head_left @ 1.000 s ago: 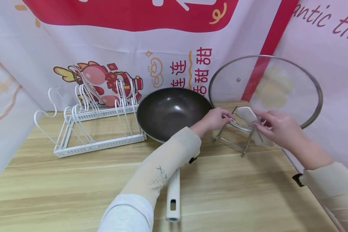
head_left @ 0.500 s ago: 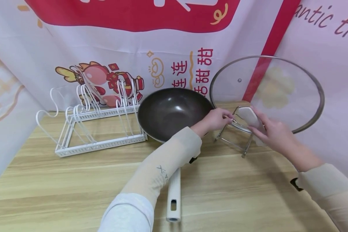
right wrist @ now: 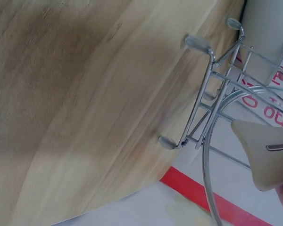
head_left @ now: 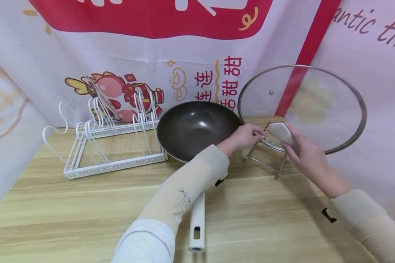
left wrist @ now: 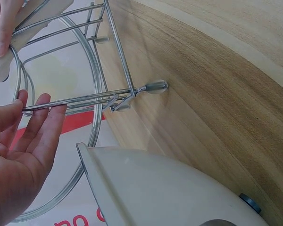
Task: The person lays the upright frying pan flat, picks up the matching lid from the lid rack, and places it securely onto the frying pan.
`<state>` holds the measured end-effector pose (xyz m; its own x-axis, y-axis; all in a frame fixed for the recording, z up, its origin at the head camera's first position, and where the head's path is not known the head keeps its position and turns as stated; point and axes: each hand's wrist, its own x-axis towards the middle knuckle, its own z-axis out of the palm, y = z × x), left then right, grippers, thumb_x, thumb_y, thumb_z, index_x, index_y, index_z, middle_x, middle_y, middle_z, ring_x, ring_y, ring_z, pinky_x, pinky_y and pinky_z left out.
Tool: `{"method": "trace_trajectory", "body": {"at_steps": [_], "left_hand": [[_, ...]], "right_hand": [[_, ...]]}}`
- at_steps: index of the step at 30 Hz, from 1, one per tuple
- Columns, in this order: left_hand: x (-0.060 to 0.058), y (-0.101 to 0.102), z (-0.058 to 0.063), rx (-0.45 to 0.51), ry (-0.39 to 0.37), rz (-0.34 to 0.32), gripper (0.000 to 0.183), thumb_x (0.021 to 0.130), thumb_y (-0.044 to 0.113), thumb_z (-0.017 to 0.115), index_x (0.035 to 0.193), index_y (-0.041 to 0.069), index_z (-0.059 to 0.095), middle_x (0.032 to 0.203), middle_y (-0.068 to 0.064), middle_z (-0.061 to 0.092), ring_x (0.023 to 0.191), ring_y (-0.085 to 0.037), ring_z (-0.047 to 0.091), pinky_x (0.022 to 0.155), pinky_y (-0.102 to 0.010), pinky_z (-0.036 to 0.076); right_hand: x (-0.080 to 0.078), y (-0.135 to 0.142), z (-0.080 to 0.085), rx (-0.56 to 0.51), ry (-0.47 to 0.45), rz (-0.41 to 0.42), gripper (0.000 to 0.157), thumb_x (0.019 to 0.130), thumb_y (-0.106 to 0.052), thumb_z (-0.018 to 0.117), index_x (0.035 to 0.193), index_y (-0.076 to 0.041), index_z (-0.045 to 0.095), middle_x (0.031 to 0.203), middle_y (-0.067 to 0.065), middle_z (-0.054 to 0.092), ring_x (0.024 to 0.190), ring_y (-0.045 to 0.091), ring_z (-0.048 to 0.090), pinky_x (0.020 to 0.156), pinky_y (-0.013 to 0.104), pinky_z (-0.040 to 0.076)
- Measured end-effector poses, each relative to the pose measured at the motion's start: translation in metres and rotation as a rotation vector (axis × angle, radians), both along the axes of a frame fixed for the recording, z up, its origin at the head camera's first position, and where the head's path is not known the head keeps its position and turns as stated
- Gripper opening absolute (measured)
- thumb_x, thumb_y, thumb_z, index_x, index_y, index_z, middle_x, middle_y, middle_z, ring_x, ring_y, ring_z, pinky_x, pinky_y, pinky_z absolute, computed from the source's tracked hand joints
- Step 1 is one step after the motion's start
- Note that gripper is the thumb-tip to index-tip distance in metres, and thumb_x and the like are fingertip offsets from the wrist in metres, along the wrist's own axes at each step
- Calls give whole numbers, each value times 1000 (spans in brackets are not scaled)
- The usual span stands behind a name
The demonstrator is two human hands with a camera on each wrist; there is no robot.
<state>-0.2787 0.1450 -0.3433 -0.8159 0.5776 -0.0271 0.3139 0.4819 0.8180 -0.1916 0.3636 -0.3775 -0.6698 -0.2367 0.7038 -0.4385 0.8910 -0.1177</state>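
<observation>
A large clear glass lid with a metal rim stands tilted on edge in a small metal wire stand. My right hand grips the lid's cream knob, thumb on the near side and fingers behind. At the stand's left side my left hand pinches a wire rod; in the left wrist view, thumb and fingertips close on the rod. The lid's rim passes between the stand's wires in the right wrist view. The stand's clear-capped feet show against the wood.
Left of the stand sits a dark-lined wok, its pale handle pointing toward me, partly under my left sleeve. Further left stands a white wire rack. A printed cloth hangs behind the wooden table.
My right hand has shifted left and closed further over the lid's knob, its forearm swinging inward. My left hand stays at the stand. The lid and stand keep about the same place.
</observation>
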Motion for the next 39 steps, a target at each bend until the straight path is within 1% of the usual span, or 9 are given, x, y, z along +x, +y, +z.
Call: {"method": "trace_trajectory", "body": {"at_steps": [3,5,9,15,18,31,34,36,39], "left_hand": [[0,0,1,1,-2,-4,18,105,19,60,112,15,77,96,5,68,90,-10,61,77,-23,50],[0,0,1,-2,1,-8,19,105,20,60,113,14,76,96,5,68,91,-10,61,77,-23,50],[0,-1,2,-3,5,-11,19,106,20,60,113,14,76,97,5,68,92,-10,61,78,-23,50],[0,-1,5,-3,3,5,18,105,20,60,112,15,77,102,5,70,96,-9,62,81,-23,50],[0,0,3,-1,-7,7,18,105,19,60,112,15,77,101,5,70,96,-9,62,81,-23,50],[0,2,2,-14,-15,15,18,105,21,60,113,16,76,98,7,68,93,-9,59,79,-24,49],[1,1,1,-13,-5,10,19,105,21,60,113,16,76,99,7,69,94,-9,60,80,-23,49],[0,1,1,-17,6,6,19,105,21,60,114,15,76,101,6,69,95,-8,60,81,-23,49],[0,-1,1,-15,22,-5,19,105,20,61,115,14,76,105,4,71,96,-9,62,83,-22,50]], "right_hand": [[-2,2,-2,27,46,3,59,107,-54,43,154,-18,45,93,32,67,68,50,63,47,65,47],[-4,4,-3,45,68,4,63,107,-59,37,154,-18,44,92,33,67,66,50,63,44,65,46],[-7,5,-7,48,97,7,61,107,-58,37,153,-18,44,91,34,67,58,51,61,40,63,44],[-10,4,-14,-25,132,23,59,107,-56,41,151,-18,49,104,35,68,61,55,62,46,68,46],[-11,4,-17,-43,149,23,58,106,-57,41,150,-19,50,103,34,68,59,55,61,45,68,45],[-15,9,-20,18,193,57,56,108,-52,41,142,-9,53,98,34,69,52,50,60,39,63,44],[-15,9,-18,24,201,61,56,108,-53,41,139,-8,53,93,33,68,48,48,58,37,62,43],[-16,7,-16,23,196,59,56,108,-55,41,137,-8,52,82,33,66,44,46,55,34,60,41],[-17,2,-11,17,160,45,59,107,-58,40,135,-7,50,72,31,61,41,45,52,32,58,40]]}}
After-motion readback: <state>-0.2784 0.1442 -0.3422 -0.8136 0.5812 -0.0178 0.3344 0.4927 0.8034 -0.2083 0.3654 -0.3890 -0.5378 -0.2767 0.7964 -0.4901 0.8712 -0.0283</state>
